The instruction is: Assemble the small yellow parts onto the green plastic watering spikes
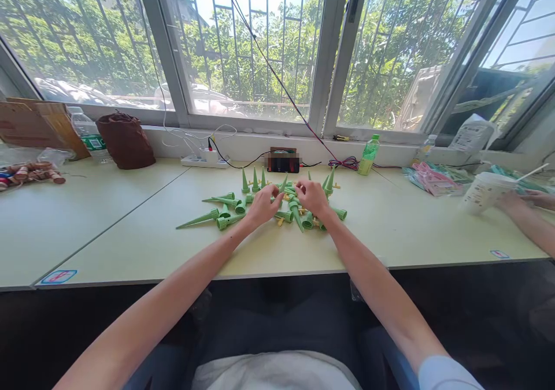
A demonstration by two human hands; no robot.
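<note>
- Left forearm reaches up and inward; the left hand (262,206) is curled nearly closed, thumb and fingers pinching one green spike (284,182), its tip pointing up;
- Right forearm slants in from the other side; the right hand (313,197) is bent at the wrist, fingertips bunched; whether they grip anything, I cannot tell;
- Other green spikes (199,220) lie and stand around both hands on the table (143,245).

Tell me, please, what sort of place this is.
Probably an indoor workshop: many green plastic watering spikes with yellow valves lie or stand on a worktable beside barred windows, and another person's hand is at the right.
</note>
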